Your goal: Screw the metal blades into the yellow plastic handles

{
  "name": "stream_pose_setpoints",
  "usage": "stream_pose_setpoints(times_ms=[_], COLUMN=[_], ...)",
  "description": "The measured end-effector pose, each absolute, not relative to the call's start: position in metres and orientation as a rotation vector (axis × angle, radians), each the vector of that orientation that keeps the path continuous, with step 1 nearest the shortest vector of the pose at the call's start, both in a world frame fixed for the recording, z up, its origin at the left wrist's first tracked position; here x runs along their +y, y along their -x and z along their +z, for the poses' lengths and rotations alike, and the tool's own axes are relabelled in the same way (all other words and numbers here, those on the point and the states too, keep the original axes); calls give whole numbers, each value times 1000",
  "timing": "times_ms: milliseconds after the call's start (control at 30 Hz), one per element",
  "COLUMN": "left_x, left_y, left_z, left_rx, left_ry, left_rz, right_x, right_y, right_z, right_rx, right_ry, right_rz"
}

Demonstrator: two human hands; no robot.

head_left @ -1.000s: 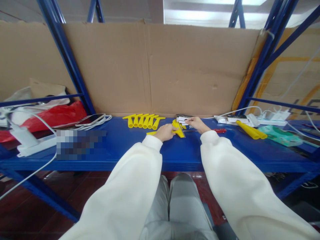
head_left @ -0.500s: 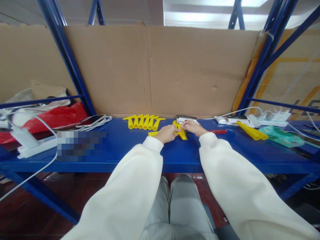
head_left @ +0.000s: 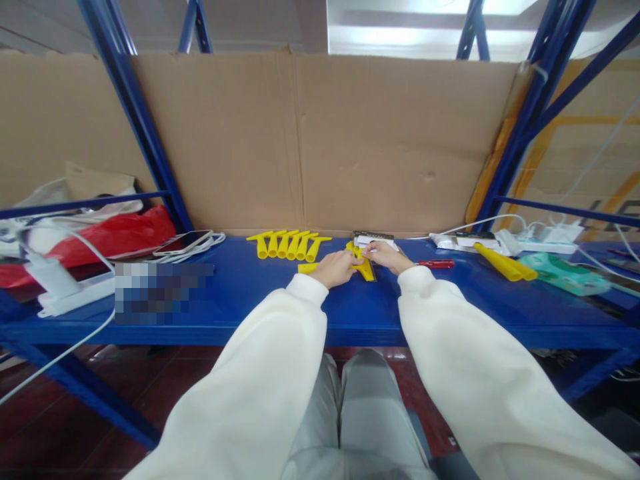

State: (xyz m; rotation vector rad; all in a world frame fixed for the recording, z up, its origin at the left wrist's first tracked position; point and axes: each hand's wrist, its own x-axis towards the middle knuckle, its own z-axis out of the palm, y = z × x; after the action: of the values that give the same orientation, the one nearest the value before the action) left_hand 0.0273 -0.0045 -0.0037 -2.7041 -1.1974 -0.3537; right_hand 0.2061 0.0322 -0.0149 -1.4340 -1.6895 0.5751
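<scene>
My left hand is closed around a yellow T-shaped scraper, whose handle end sticks out to the left. A dark strip runs along the scraper's wide head. Over that head, my right hand has its fingertips pinched together; anything between them is too small to make out. Just behind the hands lies a small white-and-dark packet. A red screwdriver rests beside my right wrist, its tip hidden behind the hand.
Several yellow scrapers stand in a row at the back left. Yellow handles, a green packet and a power strip lie to the right. At left are a red bag and cables. Cardboard walls the back.
</scene>
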Motion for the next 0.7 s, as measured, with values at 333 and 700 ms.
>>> stream_pose_setpoints(times_ms=[333,700], left_x=[-3,-4], left_y=[-28,-28], left_z=[-6,-5], left_rx=[-1168,-1153], left_ry=[2689,2689], left_rz=[-356,-360], right_x=[31,33], right_y=[-203,-204], right_z=[-13,-16], right_rx=[-1645,-1549], right_ry=[1490,1418], right_rz=[573,651])
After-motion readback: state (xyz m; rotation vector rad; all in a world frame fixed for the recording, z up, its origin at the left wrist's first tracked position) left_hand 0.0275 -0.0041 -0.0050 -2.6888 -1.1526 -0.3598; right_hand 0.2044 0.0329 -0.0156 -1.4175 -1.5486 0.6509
